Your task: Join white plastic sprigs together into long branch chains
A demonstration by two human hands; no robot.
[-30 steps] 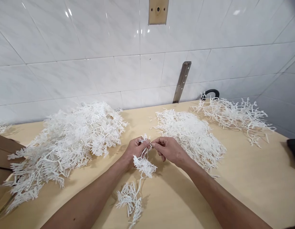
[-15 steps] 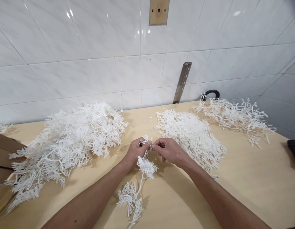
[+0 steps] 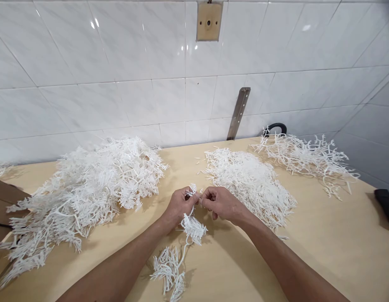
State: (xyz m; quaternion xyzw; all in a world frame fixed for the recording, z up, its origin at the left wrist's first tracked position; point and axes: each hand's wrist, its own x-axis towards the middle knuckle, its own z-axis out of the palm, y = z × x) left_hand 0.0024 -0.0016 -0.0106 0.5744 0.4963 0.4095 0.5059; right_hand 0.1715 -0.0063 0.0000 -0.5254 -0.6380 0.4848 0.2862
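Observation:
Over the middle of the table, my left hand (image 3: 181, 206) is closed on a white branched plastic stem (image 3: 194, 230). Tufts of thin sprigs grow from the stem; it trails down toward me, its lowest tufts near the tabletop. My right hand (image 3: 220, 203) meets the left at the upper end, thumb and forefinger pinched at the sprigs there. What lies between those fingertips is too small to make out. A large heap of tufted white stems (image 3: 109, 180) lies to the left. Beside my right hand is a pile of short loose white sprigs (image 3: 251, 180).
Bare branched white stems (image 3: 307, 157) lie at the back right, in front of a black curved handle (image 3: 277, 127). A metal strip (image 3: 238, 113) leans on the tiled wall. A brown box (image 3: 7, 205) stands at the left edge, a black object (image 3: 386, 205) at the right.
Both hands keep nearly the same pose at the stem's upper end. The whole view has shifted slightly, with things sitting a little lower in the picture.

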